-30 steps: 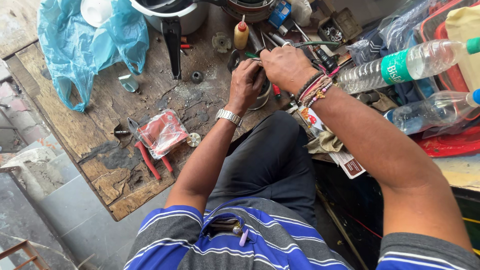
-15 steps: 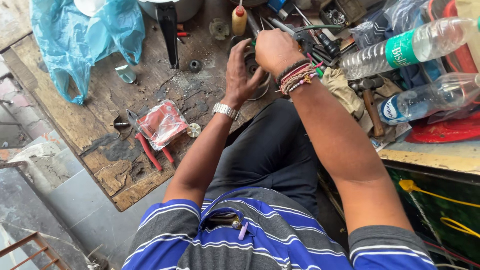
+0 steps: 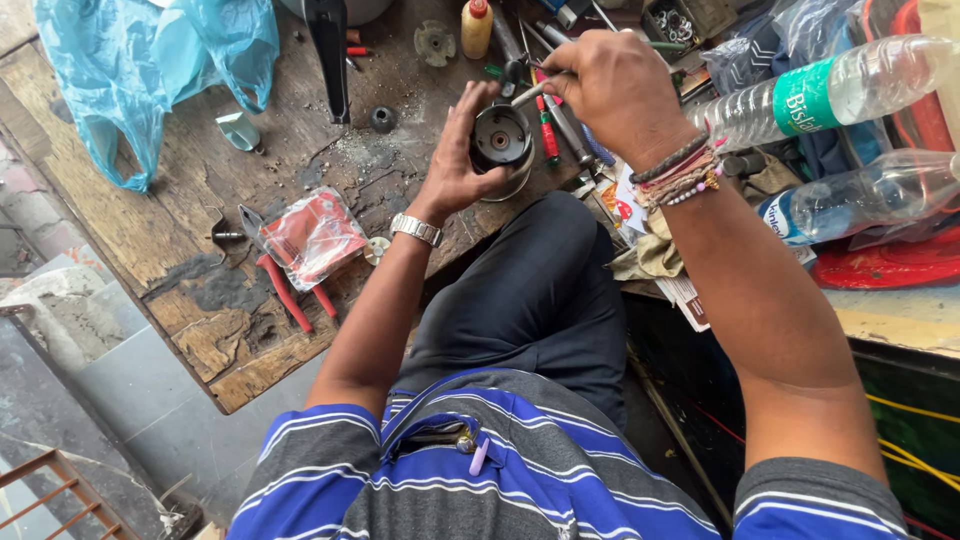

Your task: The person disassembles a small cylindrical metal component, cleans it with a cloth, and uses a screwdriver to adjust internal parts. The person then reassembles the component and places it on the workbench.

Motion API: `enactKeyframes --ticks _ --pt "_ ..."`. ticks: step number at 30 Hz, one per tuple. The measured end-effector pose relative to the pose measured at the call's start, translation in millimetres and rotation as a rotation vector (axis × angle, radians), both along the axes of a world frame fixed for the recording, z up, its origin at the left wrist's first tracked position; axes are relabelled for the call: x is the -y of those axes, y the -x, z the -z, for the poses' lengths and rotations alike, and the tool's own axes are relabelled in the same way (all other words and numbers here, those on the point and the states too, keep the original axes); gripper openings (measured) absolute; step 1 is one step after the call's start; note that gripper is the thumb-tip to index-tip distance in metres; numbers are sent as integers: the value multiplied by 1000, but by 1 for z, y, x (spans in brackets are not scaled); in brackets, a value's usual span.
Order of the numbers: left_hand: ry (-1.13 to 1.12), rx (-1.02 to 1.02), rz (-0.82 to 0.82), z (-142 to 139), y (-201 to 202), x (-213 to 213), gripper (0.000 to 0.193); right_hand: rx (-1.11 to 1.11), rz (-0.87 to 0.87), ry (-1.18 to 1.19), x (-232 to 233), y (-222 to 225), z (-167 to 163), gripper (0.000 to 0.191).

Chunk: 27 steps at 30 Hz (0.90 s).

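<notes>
My left hand (image 3: 458, 152) grips a round dark metal cup-shaped part (image 3: 502, 148), its open face turned up toward me, over the edge of the worn wooden workbench (image 3: 190, 250). A silver watch sits on that wrist. My right hand (image 3: 615, 85) is closed on a thin tool (image 3: 528, 94) whose tip points down-left at the rim of the round part. Several bead and thread bracelets circle the right wrist.
Red-handled pliers (image 3: 285, 290) lie under a clear packet with red contents (image 3: 315, 235). A blue plastic bag (image 3: 150, 70) is at the far left. Two plastic bottles (image 3: 830, 95) lie at the right. A small yellow bottle (image 3: 477, 25), screwdrivers (image 3: 548, 130) and loose parts crowd the bench.
The view has shifted, so hands and bench sit lower and larger in frame. The round part now shows its open face in my left hand, with the tool tip at its rim.
</notes>
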<state>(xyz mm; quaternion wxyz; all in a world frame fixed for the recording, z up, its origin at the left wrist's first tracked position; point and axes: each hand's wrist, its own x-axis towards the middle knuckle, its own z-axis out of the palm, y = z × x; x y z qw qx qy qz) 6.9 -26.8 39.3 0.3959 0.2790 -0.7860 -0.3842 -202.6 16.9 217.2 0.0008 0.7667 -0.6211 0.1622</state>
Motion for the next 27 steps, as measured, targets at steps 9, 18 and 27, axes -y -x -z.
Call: enactKeyframes --ticks 9,18,27 --pt "-183 -58 -108 1 10 -14 101 -88 -125 86 7 -18 31 14" --pt "-190 -4 -52 5 9 3 98 -216 -195 102 22 -18 37 9" --pt "-174 5 36 7 7 13 95 -503 -697 118 50 -18 17 5"
